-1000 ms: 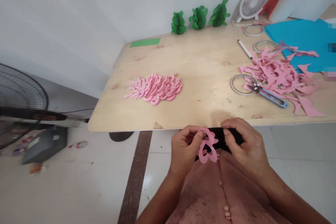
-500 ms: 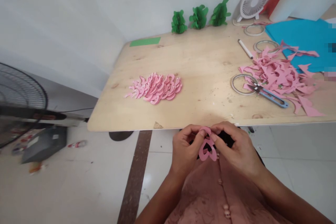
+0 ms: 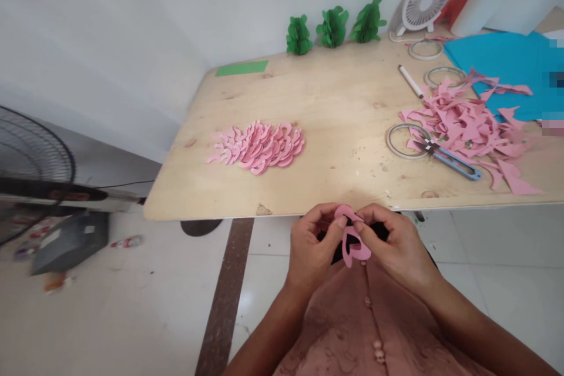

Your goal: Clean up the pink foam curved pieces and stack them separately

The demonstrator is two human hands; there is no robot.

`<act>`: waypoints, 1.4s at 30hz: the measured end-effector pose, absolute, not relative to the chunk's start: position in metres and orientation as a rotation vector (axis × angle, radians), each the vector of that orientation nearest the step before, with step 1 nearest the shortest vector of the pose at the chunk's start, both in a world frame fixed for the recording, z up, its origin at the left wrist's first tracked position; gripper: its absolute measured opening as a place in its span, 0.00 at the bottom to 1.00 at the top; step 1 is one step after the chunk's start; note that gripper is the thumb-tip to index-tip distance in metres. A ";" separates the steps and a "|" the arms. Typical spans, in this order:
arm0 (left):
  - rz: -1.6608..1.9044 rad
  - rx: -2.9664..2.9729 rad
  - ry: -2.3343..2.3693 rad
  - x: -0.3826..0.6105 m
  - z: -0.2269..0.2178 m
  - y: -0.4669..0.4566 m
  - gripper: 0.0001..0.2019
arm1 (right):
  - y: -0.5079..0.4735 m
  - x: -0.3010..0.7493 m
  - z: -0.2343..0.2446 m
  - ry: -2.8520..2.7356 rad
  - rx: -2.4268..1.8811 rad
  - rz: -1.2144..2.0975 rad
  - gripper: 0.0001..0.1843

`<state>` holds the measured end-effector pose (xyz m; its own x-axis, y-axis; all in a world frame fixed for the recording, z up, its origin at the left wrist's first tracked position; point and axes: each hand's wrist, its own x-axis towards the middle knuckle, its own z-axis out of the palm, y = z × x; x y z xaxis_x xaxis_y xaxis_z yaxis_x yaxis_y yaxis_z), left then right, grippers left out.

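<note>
One looped pink paper cutout (image 3: 362,252) sits pinched in the fingers (image 3: 335,233) of left hand (image 3: 311,249) and right hand (image 3: 399,249), just off the counter (image 3: 339,129) edge. I see piled pink cutouts (image 3: 264,150) on it, left; blue-handled snips (image 3: 453,163), right.

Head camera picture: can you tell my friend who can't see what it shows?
A person's left hand and right hand hold a pink paper cutout by the near edge of a wooden table. On it are a pile of pink shapes, pink scraps and blue scissors; three green paper shapes stand near the wall.
</note>
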<state>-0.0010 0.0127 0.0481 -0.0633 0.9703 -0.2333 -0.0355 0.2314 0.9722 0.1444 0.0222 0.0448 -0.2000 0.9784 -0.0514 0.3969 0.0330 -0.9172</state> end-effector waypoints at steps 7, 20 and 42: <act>0.988 1.034 1.324 -0.001 0.045 0.009 0.12 | 0.022 0.145 0.043 -1.600 -1.425 1.178 0.07; 1.029 0.788 1.268 0.007 0.040 0.008 0.10 | 0.022 0.146 0.039 -1.562 -1.400 1.195 0.07; 1.077 0.674 1.275 0.007 0.035 0.007 0.13 | 0.021 0.149 0.035 -1.565 -1.376 1.219 0.10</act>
